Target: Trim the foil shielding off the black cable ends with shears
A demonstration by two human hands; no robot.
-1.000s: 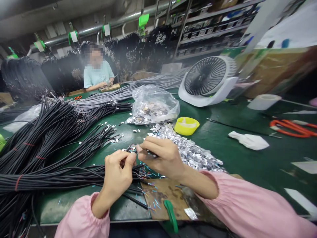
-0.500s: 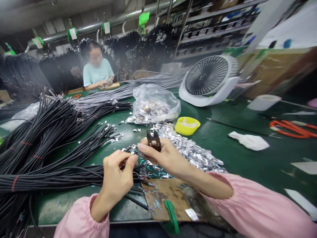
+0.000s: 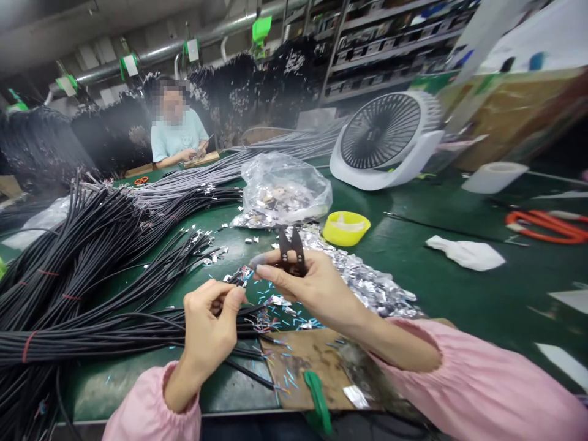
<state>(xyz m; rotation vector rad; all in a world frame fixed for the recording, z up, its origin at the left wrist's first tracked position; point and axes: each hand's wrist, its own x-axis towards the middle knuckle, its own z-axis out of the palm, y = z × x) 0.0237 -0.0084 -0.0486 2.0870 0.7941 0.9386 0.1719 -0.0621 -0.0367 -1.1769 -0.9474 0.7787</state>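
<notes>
My left hand is closed in a pinch on the end of a black cable, whose coloured wire tips stick out past my fingers. My right hand touches those tips with thumb and forefinger while gripping small black snips, their blades pointing up and away. Both hands hover over a brown board at the table's near edge, littered with blue and red wire offcuts. A large pile of black cables lies to the left.
Foil scraps are heaped right of my hands, with a plastic bag, a yellow bowl and a white fan behind. Orange scissors and a white cloth lie right. Another person works at the far side.
The snips in my right hand have swung up from lying flat to standing upright. My left hand has stayed pinched on the cable end.
</notes>
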